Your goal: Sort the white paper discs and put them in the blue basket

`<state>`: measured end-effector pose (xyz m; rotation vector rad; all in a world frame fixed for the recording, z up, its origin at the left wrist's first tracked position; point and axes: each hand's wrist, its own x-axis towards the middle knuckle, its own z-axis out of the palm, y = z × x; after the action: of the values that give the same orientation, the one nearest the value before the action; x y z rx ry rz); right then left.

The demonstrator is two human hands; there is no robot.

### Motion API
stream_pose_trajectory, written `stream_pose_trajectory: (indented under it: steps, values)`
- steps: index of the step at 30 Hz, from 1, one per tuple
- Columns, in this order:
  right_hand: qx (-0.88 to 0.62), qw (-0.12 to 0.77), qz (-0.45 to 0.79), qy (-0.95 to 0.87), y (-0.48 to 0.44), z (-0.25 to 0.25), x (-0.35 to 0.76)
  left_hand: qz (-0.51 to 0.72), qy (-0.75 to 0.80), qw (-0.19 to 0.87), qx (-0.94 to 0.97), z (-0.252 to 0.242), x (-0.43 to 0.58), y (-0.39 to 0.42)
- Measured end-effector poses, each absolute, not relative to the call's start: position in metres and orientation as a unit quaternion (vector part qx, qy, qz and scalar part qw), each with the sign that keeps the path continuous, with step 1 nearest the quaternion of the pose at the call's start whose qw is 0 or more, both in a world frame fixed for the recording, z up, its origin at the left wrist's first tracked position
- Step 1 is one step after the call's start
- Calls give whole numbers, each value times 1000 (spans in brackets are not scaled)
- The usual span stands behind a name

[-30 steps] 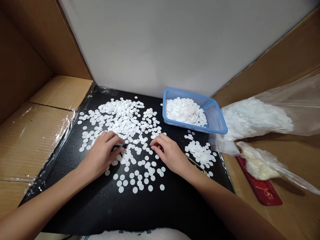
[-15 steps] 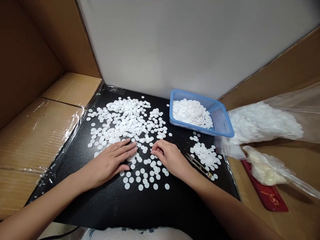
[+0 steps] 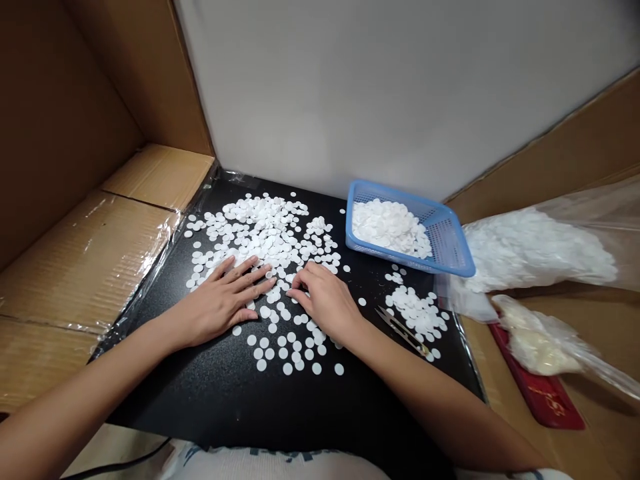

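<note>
Spreading the white discs (image 3: pixel 260 230) into a single layer looks like the work in hand, and both hands lie at the near edge of the scatter on the black mat (image 3: pixel 220 400). The left hand (image 3: pixel 223 300) rests palm down, flat and splayed wide, with discs under and just ahead of it and nothing held. The right hand (image 3: pixel 325 303) sits just beside it, curled narrow with its tips down among the discs; whether it has one pinched cannot be told. The thickest part of the scatter lies ahead of the left hand, while a thin, well-spaced run lies between and behind the two hands. To do this well, I would judge that the flat hand should press lightly and sweep slowly, since the discs look thin and light and would ride up over each other or skid off under a hard push. The curled hand is better placed to draw out single discs with one fingertip, leaving its neighbours alone. Well to the right of the right hand lie thread snips (image 3: pixel 403 329) and a small heap (image 3: pixel 417 310) of discs, which ought not to be nudged into the scatter. Ahead of that heap stands the blue basket (image 3: pixel 453 257), partly filled with discs.
</note>
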<state>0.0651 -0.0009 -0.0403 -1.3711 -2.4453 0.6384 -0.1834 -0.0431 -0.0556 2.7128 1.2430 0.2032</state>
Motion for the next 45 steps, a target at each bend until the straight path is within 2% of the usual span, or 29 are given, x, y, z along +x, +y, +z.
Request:
stream_pose_trajectory:
  steps: [7, 13, 21, 30, 36, 45]
  values:
    - [-396, 154, 232, -875, -12, -39, 73, 123, 441, 9, 889, -53, -181, -64]
    - [-381, 115, 206, -894, -33, -37, 83, 127, 438, 17, 890, -57, -156, -99]
    - [-342, 130, 224, -903, -34, -39, 73, 129, 450, 36, 883, -62, -156, -115]
    - [-288, 129, 242, -918, -40, -39, 79, 184, 534, 44, 824, -53, -164, -116]
    - [-379, 169, 214, -885, -29, -45, 69, 147, 509, 6, 848, -62, -151, -111]
    - [-398, 134, 257, -871, -19, -42, 60, 167, 482, 5, 860, -63, -161, -124]
